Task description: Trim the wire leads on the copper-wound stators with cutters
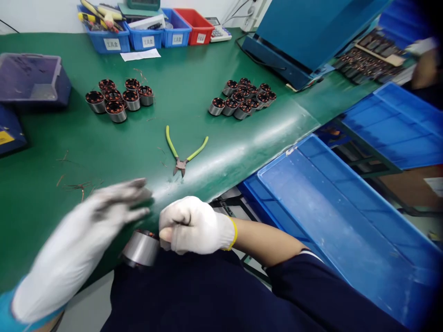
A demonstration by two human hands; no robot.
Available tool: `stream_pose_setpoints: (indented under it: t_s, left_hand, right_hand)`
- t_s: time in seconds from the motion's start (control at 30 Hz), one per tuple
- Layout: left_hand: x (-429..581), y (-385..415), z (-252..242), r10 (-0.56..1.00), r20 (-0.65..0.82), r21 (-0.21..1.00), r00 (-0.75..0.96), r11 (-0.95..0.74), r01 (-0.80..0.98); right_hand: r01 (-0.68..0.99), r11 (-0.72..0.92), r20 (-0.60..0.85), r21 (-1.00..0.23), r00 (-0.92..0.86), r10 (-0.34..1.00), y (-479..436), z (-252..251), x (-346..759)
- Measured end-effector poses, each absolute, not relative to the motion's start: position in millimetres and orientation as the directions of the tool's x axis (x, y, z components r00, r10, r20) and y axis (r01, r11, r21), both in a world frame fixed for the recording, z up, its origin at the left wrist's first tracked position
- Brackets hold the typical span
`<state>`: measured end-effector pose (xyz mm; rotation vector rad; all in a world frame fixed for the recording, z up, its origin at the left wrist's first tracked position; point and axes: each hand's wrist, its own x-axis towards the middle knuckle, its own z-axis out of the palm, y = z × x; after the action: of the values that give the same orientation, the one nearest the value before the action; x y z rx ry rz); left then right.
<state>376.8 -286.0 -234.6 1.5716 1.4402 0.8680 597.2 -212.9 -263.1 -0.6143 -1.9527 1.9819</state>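
Observation:
A motor stator (141, 249), a steel ring with copper windings, is tilted at the near table edge in front of my body. My right hand (190, 226), in a white glove with a bare fingertip showing, is closed at the stator's right rim and appears to hold it there; the exact grip is hidden. Above and left of the stator is my left hand (114, 205), gloved and slightly blurred, its fingers stretched out and apart from the stator. Diagonal cutters (180, 165) with green handles lie spread beyond both hands.
Two groups of stators, a left group (116, 110) and a right group (242, 109), stand on the green table (187, 83). Copper wire scraps (82, 188) lie at left. Blue tool boxes (110, 44) and a red box (197, 27) line the back; a large blue tray (332, 230) is at right.

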Motion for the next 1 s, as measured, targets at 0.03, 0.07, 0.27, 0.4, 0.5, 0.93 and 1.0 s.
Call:
stream_pose_setpoints:
  t_s: [0.03,0.07,0.27,0.4,0.5,0.93,1.0]
  left_hand:
    - [380,-283,-235,0.976,-0.1,0.906,0.193,0.009,0.424]
    - [384,-280,-236,0.949,-0.147,0.901,0.278,0.012,0.434]
    - [395,-278,-257,0.853,0.444,0.449,0.276,-0.478,0.755]
    - [394,-274,-276,0.874,0.437,0.311,0.213,-0.369,0.876]
    - [396,-272,-278,0.93,0.356,0.344,0.091,-0.221,0.912]
    - [392,-268,-265,0.961,0.266,0.507,0.074,-0.204,0.838]
    - [392,-267,-265,0.961,0.261,0.494,0.089,-0.212,0.843]
  right_hand:
    - [0.091,0.137,-0.012,-0.986,-0.87,0.494,-211,-262,596]
    - [0.087,0.295,0.072,-0.952,-0.871,0.487,-209,-260,596]
    - [0.273,0.499,0.092,-0.822,-0.803,0.589,-195,-256,594]
    - [0.461,0.507,-0.009,-0.729,-0.746,0.666,-190,-265,594]
    - [0.495,0.775,0.15,-0.392,-0.797,0.585,-193,-269,596]
    - [0.483,0.87,0.009,0.101,-0.874,0.485,-187,-260,631]
    - [0.554,0.832,0.093,0.031,-0.83,0.55,-169,-256,650]
